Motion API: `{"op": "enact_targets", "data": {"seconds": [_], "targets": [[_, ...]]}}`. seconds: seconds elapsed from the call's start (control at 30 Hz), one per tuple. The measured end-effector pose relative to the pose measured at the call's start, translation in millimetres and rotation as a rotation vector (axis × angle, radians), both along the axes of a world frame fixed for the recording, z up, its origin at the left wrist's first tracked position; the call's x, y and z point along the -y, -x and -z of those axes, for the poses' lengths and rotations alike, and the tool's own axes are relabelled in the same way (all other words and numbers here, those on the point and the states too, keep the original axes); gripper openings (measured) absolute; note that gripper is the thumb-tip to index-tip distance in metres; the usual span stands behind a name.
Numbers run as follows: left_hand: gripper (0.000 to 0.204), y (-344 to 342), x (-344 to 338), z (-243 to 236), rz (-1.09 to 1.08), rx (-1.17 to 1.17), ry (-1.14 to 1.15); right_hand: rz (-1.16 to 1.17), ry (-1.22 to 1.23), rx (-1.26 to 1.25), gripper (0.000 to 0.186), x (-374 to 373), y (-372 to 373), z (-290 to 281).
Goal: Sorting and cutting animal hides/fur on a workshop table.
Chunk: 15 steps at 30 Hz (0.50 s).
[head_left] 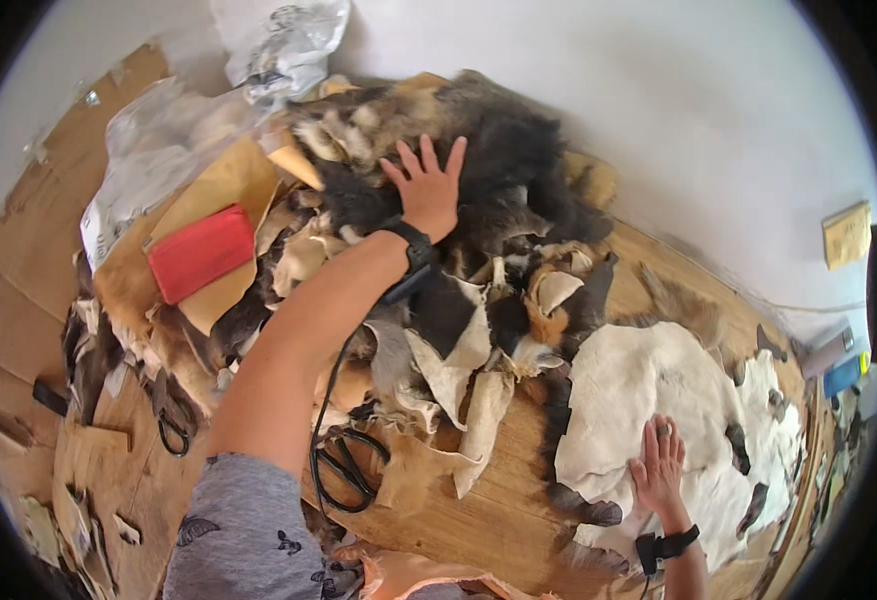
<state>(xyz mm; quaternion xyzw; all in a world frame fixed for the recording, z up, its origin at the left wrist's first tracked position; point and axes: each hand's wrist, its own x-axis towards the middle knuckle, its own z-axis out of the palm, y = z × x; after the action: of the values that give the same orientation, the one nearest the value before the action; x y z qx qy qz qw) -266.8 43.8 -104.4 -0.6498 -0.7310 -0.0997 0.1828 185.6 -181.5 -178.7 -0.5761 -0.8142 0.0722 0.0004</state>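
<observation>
My left hand (428, 190) lies with spread fingers on a heap of dark and grey-brown fur pelts (498, 130) against the wall. Its fingers grip nothing. My right hand (660, 465) rests flat, fingers stretched, on a large pale hide (638, 370) spread skin side up on the wooden floor. Dark fur shows along the hide's left edge. Between my hands lies a jumble of fur and leather scraps (458, 330), black, white and tan. Both wrists wear black bands with small devices.
Left of the heap, a red pouch (201, 253) lies on tan leather beside a clear plastic bag (178, 140). A coiled black cable (348, 475) crosses the wooden floor (498, 530) near my left sleeve. Cardboard (28, 260) lines the far left. A blue container (843, 376) stands by the right wall.
</observation>
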Motion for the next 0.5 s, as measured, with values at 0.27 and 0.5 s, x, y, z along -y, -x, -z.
{"op": "enact_targets", "data": {"seconds": [0.27, 0.5], "targets": [[0.077, 20.4, -32.7, -14.0, 0.062, -0.159, -0.067, -0.002, -0.021, -0.017, 0.062, 0.1, -1.8, -1.0], [0.056, 60.9, -8.0, -61.3, 0.363, 0.195, 0.154, -0.054, -0.049, -0.044, 0.063, -0.3, -1.8, 3.6]]}}
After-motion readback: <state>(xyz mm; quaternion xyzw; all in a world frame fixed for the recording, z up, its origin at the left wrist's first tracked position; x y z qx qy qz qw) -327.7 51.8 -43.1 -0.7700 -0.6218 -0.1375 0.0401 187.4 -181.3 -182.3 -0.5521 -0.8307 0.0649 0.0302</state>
